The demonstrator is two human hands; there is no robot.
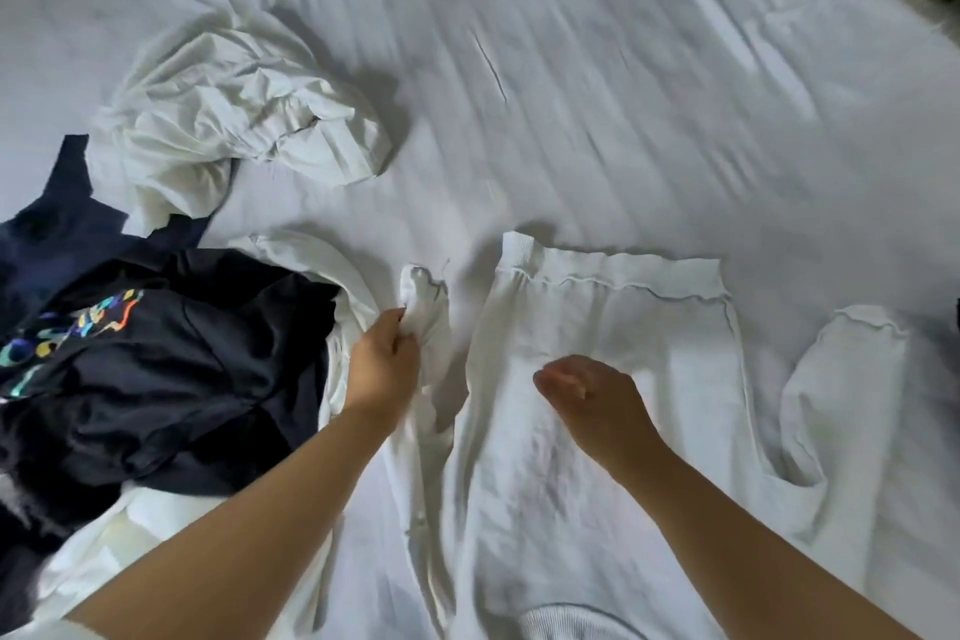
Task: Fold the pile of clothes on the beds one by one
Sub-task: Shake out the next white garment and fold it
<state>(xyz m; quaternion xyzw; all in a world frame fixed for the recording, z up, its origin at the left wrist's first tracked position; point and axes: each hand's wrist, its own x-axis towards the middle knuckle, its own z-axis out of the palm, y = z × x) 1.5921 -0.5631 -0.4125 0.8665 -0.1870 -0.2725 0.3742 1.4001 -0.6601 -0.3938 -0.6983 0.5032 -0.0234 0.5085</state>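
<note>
A white sweatshirt (pixel 613 338) lies spread flat on the bed, its ribbed hem away from me and its collar at the bottom edge of the view. My left hand (pixel 382 369) pinches the cuff end of its left sleeve (pixel 423 296), which lies alongside the body. My right hand (pixel 592 395) hovers over or lightly touches the sweatshirt's middle, fingers loosely curled and holding nothing. The right sleeve (pixel 841 379) lies bent out to the right. A pile of clothes sits at the left: a black garment with a colourful print (pixel 156 359) and a navy one (pixel 62 218).
A crumpled white garment (pixel 244 114) lies beyond the pile at upper left. More white fabric (pixel 104 551) lies under my left forearm. The white bedsheet (pixel 623 68) stretches wrinkled across the far side. The bed's edge runs along the top right corner.
</note>
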